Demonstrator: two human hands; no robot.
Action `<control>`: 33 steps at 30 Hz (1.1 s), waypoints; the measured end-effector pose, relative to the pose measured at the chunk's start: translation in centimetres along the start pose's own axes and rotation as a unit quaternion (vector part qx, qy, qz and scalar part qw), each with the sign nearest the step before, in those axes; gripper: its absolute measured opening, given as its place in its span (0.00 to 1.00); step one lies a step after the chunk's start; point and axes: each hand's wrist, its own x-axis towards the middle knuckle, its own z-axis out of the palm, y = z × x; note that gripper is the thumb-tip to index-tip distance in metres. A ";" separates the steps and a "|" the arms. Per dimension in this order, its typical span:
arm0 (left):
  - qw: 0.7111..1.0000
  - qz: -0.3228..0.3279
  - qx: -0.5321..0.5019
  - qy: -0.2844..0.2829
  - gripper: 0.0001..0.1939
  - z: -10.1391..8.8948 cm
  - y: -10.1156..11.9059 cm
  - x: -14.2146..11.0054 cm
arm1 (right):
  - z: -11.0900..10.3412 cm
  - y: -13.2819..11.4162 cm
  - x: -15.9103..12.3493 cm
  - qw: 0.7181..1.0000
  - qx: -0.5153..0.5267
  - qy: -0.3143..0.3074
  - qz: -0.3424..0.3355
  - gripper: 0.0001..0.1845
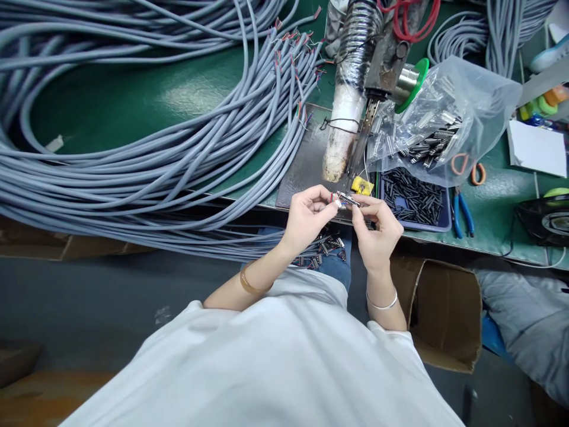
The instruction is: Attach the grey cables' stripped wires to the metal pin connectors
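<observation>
Near the table's front edge, a small metal multi-pin connector is held between both hands. My left hand is closed at its left end, where thin coloured wires show; the fingers hide part of them. The fingertips of my right hand pinch the connector's other end. Just beyond stands a soldering iron, its tip pointing down, beside a stained white-wrapped hose. A yellow sponge-like block sits beneath the iron. Below my hands, several cable ends with connectors lie over my lap.
Grey cables with stripped ends cover the left. To the right are a blue tray of small black parts, a clear bag of connectors, blue-handled pliers and a solder spool. A cardboard box stands below.
</observation>
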 end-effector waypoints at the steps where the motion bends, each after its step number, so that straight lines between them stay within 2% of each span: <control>1: 1.000 0.003 -0.004 0.002 0.10 0.0 -0.1 -0.1 | 0.0 0.0 -0.1 1.000 0.004 -0.001 0.004 0.07; 7: 0.999 0.029 0.001 0.028 0.10 0.5 -0.1 -0.2 | 0.2 -0.2 -0.1 0.997 -0.027 0.022 -0.061 0.08; 11: 0.997 0.046 0.035 0.046 0.08 0.8 -0.2 -0.2 | 0.2 0.0 -0.1 0.996 -0.041 0.023 -0.079 0.09; 18: 0.995 0.065 0.050 0.060 0.07 1.2 -0.3 -0.1 | 0.3 0.2 -0.1 0.995 -0.050 0.027 -0.085 0.10; 28: 0.998 0.026 0.031 0.054 0.05 0.8 -0.2 0.0 | 0.4 0.5 0.1 0.997 -0.029 0.021 -0.063 0.08; 33: 0.997 0.035 0.033 0.060 0.06 0.9 -0.2 0.0 | 0.5 0.4 0.2 0.997 -0.028 0.025 -0.064 0.08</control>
